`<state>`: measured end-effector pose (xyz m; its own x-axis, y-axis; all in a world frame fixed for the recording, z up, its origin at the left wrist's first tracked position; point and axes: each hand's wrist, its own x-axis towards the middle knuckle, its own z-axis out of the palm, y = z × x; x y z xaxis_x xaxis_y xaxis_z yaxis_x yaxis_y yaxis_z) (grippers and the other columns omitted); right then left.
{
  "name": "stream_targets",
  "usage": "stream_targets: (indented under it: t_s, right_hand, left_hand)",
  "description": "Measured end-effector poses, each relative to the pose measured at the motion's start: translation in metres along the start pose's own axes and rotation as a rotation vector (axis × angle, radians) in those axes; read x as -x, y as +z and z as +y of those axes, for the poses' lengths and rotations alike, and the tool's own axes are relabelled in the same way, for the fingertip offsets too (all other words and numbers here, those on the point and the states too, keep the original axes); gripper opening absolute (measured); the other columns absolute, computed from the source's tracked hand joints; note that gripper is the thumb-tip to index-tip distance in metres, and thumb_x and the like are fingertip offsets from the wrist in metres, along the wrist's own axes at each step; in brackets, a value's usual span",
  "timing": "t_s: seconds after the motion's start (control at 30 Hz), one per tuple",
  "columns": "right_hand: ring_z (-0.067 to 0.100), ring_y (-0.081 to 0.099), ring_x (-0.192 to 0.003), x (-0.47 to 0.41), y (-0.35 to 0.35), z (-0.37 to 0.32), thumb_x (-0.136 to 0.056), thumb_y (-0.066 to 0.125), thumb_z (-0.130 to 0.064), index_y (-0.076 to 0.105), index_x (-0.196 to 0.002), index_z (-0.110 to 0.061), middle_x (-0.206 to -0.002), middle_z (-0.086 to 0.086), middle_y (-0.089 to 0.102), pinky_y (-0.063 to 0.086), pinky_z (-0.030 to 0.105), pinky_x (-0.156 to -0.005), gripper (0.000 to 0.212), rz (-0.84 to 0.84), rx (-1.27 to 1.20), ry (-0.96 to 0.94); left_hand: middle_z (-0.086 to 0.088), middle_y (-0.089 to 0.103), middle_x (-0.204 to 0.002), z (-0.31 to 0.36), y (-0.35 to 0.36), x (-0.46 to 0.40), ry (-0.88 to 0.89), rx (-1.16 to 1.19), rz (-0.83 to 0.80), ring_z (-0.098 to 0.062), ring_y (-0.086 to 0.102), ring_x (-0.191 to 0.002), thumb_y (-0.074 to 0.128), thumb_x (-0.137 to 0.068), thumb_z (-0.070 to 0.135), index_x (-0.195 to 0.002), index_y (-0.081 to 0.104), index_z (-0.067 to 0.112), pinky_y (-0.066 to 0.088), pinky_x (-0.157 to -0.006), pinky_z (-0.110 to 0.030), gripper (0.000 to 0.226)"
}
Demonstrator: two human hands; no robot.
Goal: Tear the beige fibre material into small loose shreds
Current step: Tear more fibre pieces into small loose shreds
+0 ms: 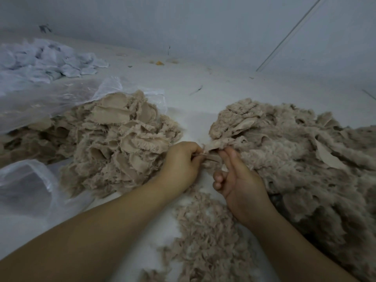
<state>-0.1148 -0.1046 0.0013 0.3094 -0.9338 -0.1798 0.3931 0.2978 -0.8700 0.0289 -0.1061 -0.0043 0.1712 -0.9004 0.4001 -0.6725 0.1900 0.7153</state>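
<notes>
A small beige piece (211, 152) is pinched between the left hand (181, 161) and the right hand (238, 180), fingers curled on it from both sides. Most of the piece is covered by the fingertips; its full outline cannot be made out. The right hand's lower fingers are curled and carry nothing visible.

Just left of the grip lies a heap of frayed patches (114, 139), its far side covered by a clear bag (50, 100). Just right of the grip lies a fluffy mass (305, 159), cut off by the right frame edge. Below the grip, between the forearms, loose shreds (205, 237) lie scattered and run off the bottom edge.

Everything rests on a white surface (195, 94). Far left of the grip, a pale blue-white pile (46, 62) is seen, blurred. A grey wall (203, 23) rises behind. Small yellowish scraps (159, 62) lie at its foot.
</notes>
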Motion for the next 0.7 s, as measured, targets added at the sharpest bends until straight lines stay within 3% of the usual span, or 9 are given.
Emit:
stream_targets:
  t_s: [0.1, 0.2, 0.27, 0.33, 0.43, 0.53, 0.6, 0.7]
  right_hand:
    - [0.009, 0.052, -0.049, 0.000, 0.001, 0.000, -0.099, 0.046, -0.040, 0.059, -0.098, -0.026, -0.098, -0.013, 0.056, 0.046, 0.024, -0.046, 0.019, 0.043, 0.040, 0.033]
    - [0.011, 0.055, -0.049, -0.001, 0.001, 0.000, -0.099, 0.046, -0.039, 0.060, -0.100, -0.015, -0.094, -0.009, 0.063, 0.048, 0.025, -0.047, 0.028, 0.048, 0.001, 0.071]
    - [0.011, 0.056, -0.050, -0.001, 0.001, 0.000, -0.099, 0.048, -0.037, 0.060, -0.105, -0.011, -0.080, -0.001, 0.074, 0.049, 0.024, -0.047, 0.029, 0.043, -0.011, 0.083]
    - [0.011, 0.055, -0.052, -0.001, -0.001, 0.001, -0.099, 0.049, -0.030, 0.058, -0.107, -0.016, -0.074, 0.001, 0.067, 0.049, 0.024, -0.047, 0.018, 0.053, -0.008, 0.055]
    - [0.009, 0.052, -0.052, -0.002, 0.000, 0.004, -0.100, 0.048, -0.023, 0.057, -0.108, -0.026, -0.086, 0.003, 0.059, 0.047, 0.023, -0.047, 0.012, 0.067, 0.023, 0.008]
    - [0.009, 0.051, -0.053, -0.001, 0.000, 0.006, -0.101, 0.046, -0.023, 0.061, -0.111, -0.019, -0.083, 0.000, 0.065, 0.047, 0.023, -0.047, 0.019, 0.052, 0.062, -0.021]
    - [0.010, 0.052, -0.053, 0.000, 0.000, 0.006, -0.101, 0.044, -0.025, 0.065, -0.106, -0.018, -0.080, 0.001, 0.066, 0.048, 0.024, -0.048, 0.022, 0.031, 0.089, -0.034]
    - [0.010, 0.054, -0.054, -0.001, -0.002, 0.008, -0.102, 0.043, -0.025, 0.065, -0.109, -0.023, -0.079, -0.001, 0.069, 0.049, 0.024, -0.051, 0.023, 0.022, 0.141, -0.049]
  left_hand:
    - [-0.009, 0.064, -0.076, -0.003, -0.007, 0.007, -0.023, 0.046, -0.006, -0.020, 0.059, -0.072, 0.067, -0.089, 0.010, -0.077, 0.067, 0.004, 0.049, -0.065, -0.034, 0.013]
    - [-0.008, 0.063, -0.076, -0.004, -0.013, 0.007, -0.013, 0.062, -0.045, -0.019, 0.059, -0.072, 0.067, -0.089, 0.010, -0.078, 0.066, 0.004, 0.048, -0.064, -0.029, 0.012]
    - [-0.001, 0.062, -0.077, -0.007, -0.018, 0.004, 0.004, 0.058, -0.075, -0.014, 0.058, -0.072, 0.067, -0.089, 0.009, -0.079, 0.066, 0.005, 0.045, -0.062, -0.019, 0.011]
    - [0.008, 0.057, -0.077, -0.009, -0.024, 0.000, 0.016, 0.035, -0.136, -0.005, 0.055, -0.071, 0.068, -0.089, 0.009, -0.078, 0.063, 0.011, 0.043, -0.062, -0.012, 0.012]
    - [0.006, 0.052, -0.077, -0.010, -0.025, -0.003, -0.015, 0.079, -0.158, -0.006, 0.051, -0.064, 0.068, -0.086, 0.007, -0.081, 0.055, 0.015, 0.048, -0.060, -0.022, 0.016]
    - [0.004, 0.051, -0.086, -0.002, -0.018, -0.005, -0.005, 0.131, -0.130, -0.003, 0.047, -0.063, 0.073, -0.081, 0.022, -0.097, 0.052, 0.022, 0.040, -0.055, -0.015, 0.027]
    - [0.004, 0.049, -0.092, 0.004, -0.007, -0.012, 0.015, 0.013, -0.156, -0.004, 0.048, -0.069, 0.075, -0.081, 0.033, -0.106, 0.057, 0.024, 0.037, -0.059, -0.016, 0.032]
    - [-0.006, 0.053, -0.086, 0.014, 0.001, -0.023, 0.060, -0.088, -0.120, -0.018, 0.050, -0.074, 0.072, -0.083, 0.021, -0.082, 0.066, 0.008, 0.042, -0.067, -0.029, 0.015]
